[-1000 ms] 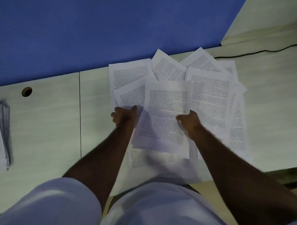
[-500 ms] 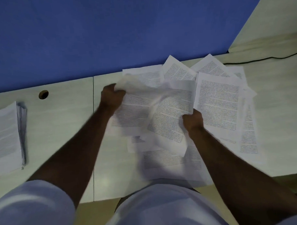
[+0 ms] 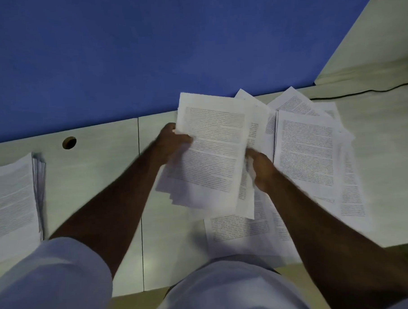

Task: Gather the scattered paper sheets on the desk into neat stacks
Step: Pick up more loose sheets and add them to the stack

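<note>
Right of the desk seam (image 3: 140, 180) on the pale desk (image 3: 89, 173), loose printed sheets (image 3: 308, 149) lie fanned out, well apart from the neat stack (image 3: 12, 197) way left of it. Held bundle of sheets (image 3: 212, 154) sits just right of the seam, left hand (image 3: 172, 141) gripping its left edge, right hand (image 3: 261, 168) gripping its right edge.

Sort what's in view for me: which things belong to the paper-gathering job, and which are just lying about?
Part of the job:
- bundle of white printed sheets, gripped by left hand and right hand
- loose printed sheets spread on the desk
- finished white paper stack at the left

Just lying about:
- black cable
- round cable hole in the pale desk
- blue partition wall
</note>
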